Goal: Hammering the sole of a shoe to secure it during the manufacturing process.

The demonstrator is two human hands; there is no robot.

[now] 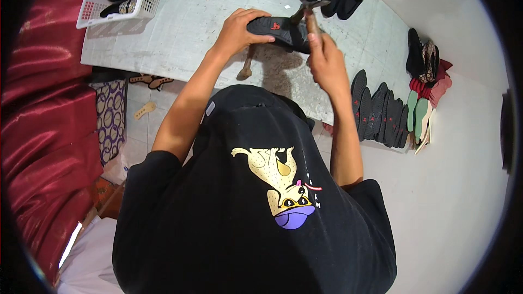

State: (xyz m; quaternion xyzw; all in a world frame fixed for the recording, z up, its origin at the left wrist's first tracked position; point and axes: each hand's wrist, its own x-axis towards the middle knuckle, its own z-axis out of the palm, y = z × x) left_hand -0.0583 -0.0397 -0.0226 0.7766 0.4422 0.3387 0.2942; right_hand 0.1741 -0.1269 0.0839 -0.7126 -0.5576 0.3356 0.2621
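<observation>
A black shoe lies sole up above the table, a small red mark on its sole. My left hand is closed round the shoe's left end, thumb along the near side. My right hand grips the wooden handle of a hammer. The hammer's metal head is over the right part of the sole; whether it touches cannot be made out. Beneath the shoe, a worn metal or wooden piece with a knobbed end juts toward me; its other end is hidden by the shoe.
Beyond my hands, several black patterned shoes sit on the pale table. A white plastic basket of shoes stands far left. Right, several black soles line up beside green insoles and more shoes. Red cloth hangs left.
</observation>
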